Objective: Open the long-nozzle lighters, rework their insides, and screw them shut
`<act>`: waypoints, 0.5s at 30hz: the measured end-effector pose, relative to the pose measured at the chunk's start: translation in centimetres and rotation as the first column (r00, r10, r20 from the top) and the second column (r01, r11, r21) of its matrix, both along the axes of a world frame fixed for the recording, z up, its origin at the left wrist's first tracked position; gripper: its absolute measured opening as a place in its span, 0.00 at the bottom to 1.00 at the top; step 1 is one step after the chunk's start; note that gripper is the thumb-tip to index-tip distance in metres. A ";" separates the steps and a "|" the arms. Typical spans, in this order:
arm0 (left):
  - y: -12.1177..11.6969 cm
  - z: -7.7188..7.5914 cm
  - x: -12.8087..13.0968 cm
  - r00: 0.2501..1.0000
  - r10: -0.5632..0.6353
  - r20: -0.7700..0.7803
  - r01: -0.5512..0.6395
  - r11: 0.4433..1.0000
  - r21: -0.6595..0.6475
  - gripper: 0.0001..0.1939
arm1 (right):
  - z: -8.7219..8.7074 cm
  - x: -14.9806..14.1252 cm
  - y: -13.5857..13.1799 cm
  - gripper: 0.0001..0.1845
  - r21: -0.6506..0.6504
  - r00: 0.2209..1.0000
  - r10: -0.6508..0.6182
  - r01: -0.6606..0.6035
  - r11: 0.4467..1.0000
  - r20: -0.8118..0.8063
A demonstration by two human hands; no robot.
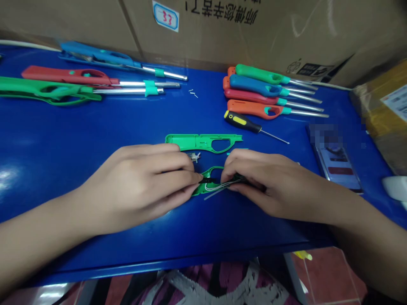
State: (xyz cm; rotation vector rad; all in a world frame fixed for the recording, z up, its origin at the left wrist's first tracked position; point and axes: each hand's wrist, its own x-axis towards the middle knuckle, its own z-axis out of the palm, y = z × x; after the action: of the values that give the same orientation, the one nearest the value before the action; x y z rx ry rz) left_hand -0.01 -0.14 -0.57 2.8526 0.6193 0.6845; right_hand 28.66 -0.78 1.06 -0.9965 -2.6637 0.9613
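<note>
My left hand [140, 182] is closed, its thumb and fingertips pinching a small black part [206, 180] that looks like a lighter's igniter. Beneath it lies a green lighter half-shell [208, 173], partly covered by both hands. My right hand [270, 180] is closed at the shell's front end, fingertips on thin wires [221, 185] beside a pale thin tube [213, 195]. Just beyond lies the other green half-shell [187, 140], its inner side up. A small metal-and-clear piece [194, 157] shows partly from behind my left fingers.
A black-and-yellow screwdriver [243, 122] lies below several assembled lighters [254, 108]. Opened lighters [66, 76] with metal tubes are at the back left, near tiny screws [193, 92]. A phone [338, 163] lies right; cardboard boxes [206, 42] stand along the back.
</note>
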 end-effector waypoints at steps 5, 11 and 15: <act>-0.1 -0.1 0.0 1.000 0.010 -0.005 -0.010 1.000 -0.003 0.05 | 0.2 0.0 -0.2 0.08 -0.020 1.000 0.008 -0.008 1.000 -0.004; 0.1 -0.1 -0.2 1.000 -0.007 -0.001 0.007 1.000 -0.002 0.05 | 0.4 0.0 -0.1 0.09 -0.007 0.999 -0.024 0.024 1.000 0.021; 0.1 0.0 -0.1 1.000 -0.010 0.003 0.010 1.000 -0.015 0.04 | 0.4 0.0 -0.1 0.08 -0.004 1.000 -0.011 0.011 1.000 0.003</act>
State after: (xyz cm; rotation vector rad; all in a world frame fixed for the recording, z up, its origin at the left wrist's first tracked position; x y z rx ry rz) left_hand -0.09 -0.01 -0.59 2.8382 0.6072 0.6793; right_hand 28.64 -0.85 1.43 -1.0127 -2.6567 0.9635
